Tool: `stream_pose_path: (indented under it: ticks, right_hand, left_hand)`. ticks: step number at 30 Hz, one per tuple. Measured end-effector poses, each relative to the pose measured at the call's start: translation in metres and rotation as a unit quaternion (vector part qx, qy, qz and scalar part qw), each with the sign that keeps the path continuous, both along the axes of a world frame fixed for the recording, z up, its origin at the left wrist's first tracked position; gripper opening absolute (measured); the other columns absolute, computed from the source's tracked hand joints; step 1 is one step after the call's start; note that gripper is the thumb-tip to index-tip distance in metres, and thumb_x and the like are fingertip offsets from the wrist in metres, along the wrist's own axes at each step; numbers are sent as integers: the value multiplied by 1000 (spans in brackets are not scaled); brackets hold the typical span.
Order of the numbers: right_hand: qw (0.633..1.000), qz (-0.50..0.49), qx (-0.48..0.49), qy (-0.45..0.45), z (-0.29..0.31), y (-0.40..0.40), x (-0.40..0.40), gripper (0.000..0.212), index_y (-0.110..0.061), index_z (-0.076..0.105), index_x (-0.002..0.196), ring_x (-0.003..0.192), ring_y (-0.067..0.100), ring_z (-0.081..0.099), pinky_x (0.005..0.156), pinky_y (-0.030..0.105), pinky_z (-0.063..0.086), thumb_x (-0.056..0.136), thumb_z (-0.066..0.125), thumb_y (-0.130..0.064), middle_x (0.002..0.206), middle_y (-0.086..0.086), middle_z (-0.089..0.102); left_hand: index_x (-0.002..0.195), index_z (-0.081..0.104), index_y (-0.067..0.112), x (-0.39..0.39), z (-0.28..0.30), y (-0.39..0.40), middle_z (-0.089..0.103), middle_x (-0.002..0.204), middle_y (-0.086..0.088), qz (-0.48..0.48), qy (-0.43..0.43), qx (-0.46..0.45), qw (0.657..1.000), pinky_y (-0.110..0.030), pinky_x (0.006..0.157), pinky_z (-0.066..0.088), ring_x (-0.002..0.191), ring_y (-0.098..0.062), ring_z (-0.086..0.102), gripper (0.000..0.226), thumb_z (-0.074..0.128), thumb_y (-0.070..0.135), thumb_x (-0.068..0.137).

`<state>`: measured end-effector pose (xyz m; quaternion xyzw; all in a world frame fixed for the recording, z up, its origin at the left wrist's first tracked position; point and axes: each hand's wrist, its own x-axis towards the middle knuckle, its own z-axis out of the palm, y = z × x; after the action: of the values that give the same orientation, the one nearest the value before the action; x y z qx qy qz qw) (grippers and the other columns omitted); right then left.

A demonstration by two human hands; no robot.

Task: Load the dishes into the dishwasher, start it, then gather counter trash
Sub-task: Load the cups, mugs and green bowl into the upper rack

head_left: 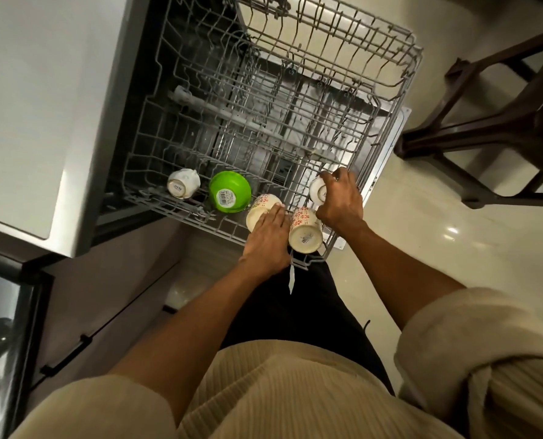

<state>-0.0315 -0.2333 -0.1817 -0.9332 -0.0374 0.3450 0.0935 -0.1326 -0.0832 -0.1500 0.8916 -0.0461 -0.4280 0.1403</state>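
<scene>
The dishwasher's grey wire rack (295, 99) is pulled out below me. Along its near edge stand, upside down, a white cup (183, 183), a green bowl (229, 191) and two cream mugs with red flowers. My left hand (268, 237) rests flat on the left flowered mug (262, 205), its fingers straight. The second flowered mug (305, 231) stands between my hands, untouched. My right hand (340, 201) grips a plain white cup (317, 189) at the rack's near right corner, its fingers curled over the cup's base.
A pale countertop (42, 106) lies to the left of the dishwasher, with dark cabinet fronts (83, 340) below it. A dark wooden chair (501, 122) stands on the glossy floor at the right, close to the rack's right side.
</scene>
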Motion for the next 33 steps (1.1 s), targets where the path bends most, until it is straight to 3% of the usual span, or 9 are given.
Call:
stream_pose_path:
  ticks: [12, 20, 27, 33]
  right_hand:
    - [999, -17, 23, 42, -10, -1, 1, 99, -16, 36, 153, 137, 38, 42, 108, 47, 47, 70, 89, -8, 150, 18, 35]
    - [999, -30, 10, 33, -16, 1, 0, 81, -17, 42, 150, 132, 35, 46, 106, 45, 49, 80, 81, -12, 147, 17, 39]
    - [1000, -6, -16, 23, -19, 6, -2, 79, -13, 47, 145, 134, 36, 42, 107, 47, 48, 76, 85, -12, 146, 18, 39]
    - [1000, 7, 16, 20, -22, -5, 1, 76, -15, 44, 148, 133, 36, 42, 106, 46, 48, 81, 80, -9, 143, 19, 44]
  left_hand:
    - [157, 20, 3, -1, -4, -1, 15, 166, -14, 7, -12, 5, 1000, -41, 126, 6, 155, -25, 3, 79, 52, 24, 87]
    - [156, 23, 3, 1, -3, -2, 19, 165, -14, 31, -15, -3, 999, -39, 126, 5, 154, -26, 7, 79, 53, 24, 86]
    - [155, 25, 3, -1, -5, -3, 20, 164, -14, 30, -20, -4, 999, -40, 126, 6, 154, -26, 7, 77, 53, 22, 86]
    - [154, 28, 2, -1, -5, -1, 23, 164, -14, 36, -29, -11, 999, -39, 126, 5, 154, -26, 8, 75, 55, 21, 86]
